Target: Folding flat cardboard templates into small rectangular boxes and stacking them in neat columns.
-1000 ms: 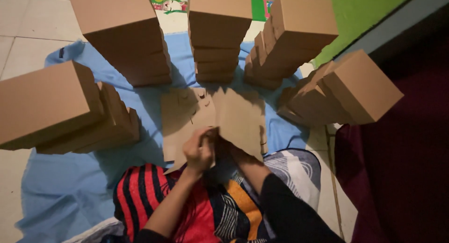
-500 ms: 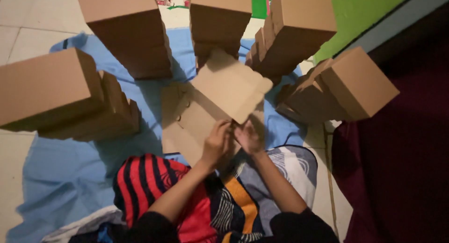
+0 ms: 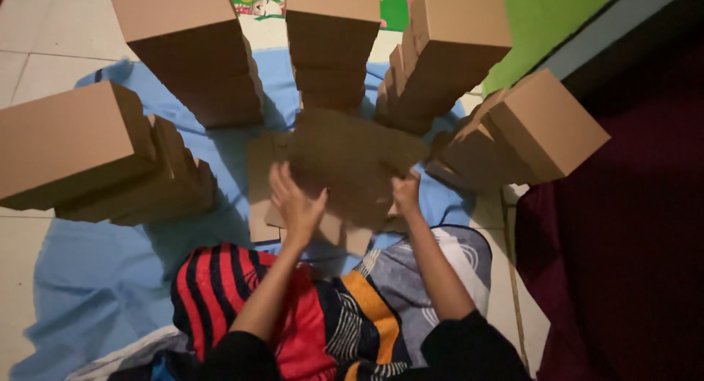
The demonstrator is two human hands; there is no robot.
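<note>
Floor: I look down on pale tiles [image 3: 29, 36] with a blue sheet [image 3: 88, 278] spread over them; a green mat [image 3: 557, 14] lies at the top right, and a dark maroon cloth [image 3: 623, 264] fills the right side.
Top edge: a strip of bright printed mat [image 3: 264, 0], red and green, too cut off for me to read its pattern.
Stacks: five piles of plain brown boxes ring the sheet. I see no labels on their faces.
Left stack [image 3: 81, 161]: it leans out to the left, stepped at its inner end.
Upper-left stack [image 3: 191, 51]: tall, its flat top facing me.
Middle stack [image 3: 334, 44]: tall, just beyond the flat board.
Upper-right stack [image 3: 447, 51]: stepped down its left side.
Right stack [image 3: 528, 132]: tilted out to the right.
Board [image 3: 345, 161]: a flat, unfolded brown carton piece held up over the sheet's middle, inside the ring; more flat card [image 3: 258, 176] lies beneath it.
Left hand [image 3: 297, 201]: fingers spread wide, loose, palm against the board's lower left part; I cannot tell if it grips.
Right hand [image 3: 405, 194]: curled onto the board's lower right edge, pinching it.
Lap: striped red, black and orange cloth [image 3: 242, 300] covers the knees below the hands.
</note>
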